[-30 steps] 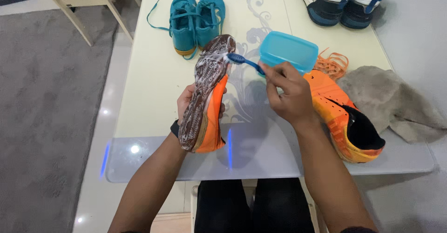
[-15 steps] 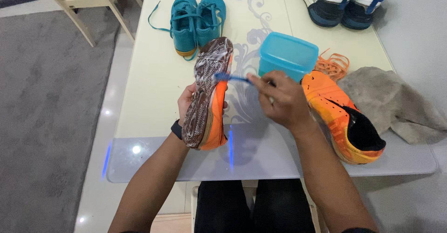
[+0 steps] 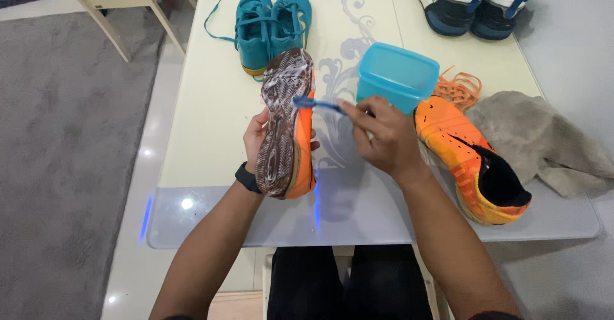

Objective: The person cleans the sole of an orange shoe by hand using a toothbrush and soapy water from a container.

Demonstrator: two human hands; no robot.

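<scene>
A person seated at the near edge of a pale table (image 3: 204, 141) works on an orange shoe (image 3: 288, 125) held sole-up above the tabletop, the dark tread streaked with white foam. The left hand (image 3: 256, 137), a dark watch band (image 3: 245, 178) at its wrist, is wrapped around the shoe from the left side, fingers clamped on its upper behind the sole. The right hand (image 3: 384, 137), just right of the shoe, is closed around the handle of a blue toothbrush (image 3: 316, 105), whose bristled head rests against the sole's right edge near the forefoot. The two hands stay apart, joined only by shoe and brush. To the right on the table lies the second orange shoe (image 3: 473, 160), on its side with its dark opening toward the near right. Just beyond it a grey-brown cloth (image 3: 543, 141) is bunched at the table's right edge. Behind the right hand stands a blue plastic tub (image 3: 396, 77), with loose orange laces (image 3: 457, 88) to its right. Farther off, a pair of teal shoes (image 3: 268, 25) sits at centre left, and a white-and-navy pair (image 3: 473, 0) at the far right. A wooden chair (image 3: 115, 0) stands on the floor at far left.
</scene>
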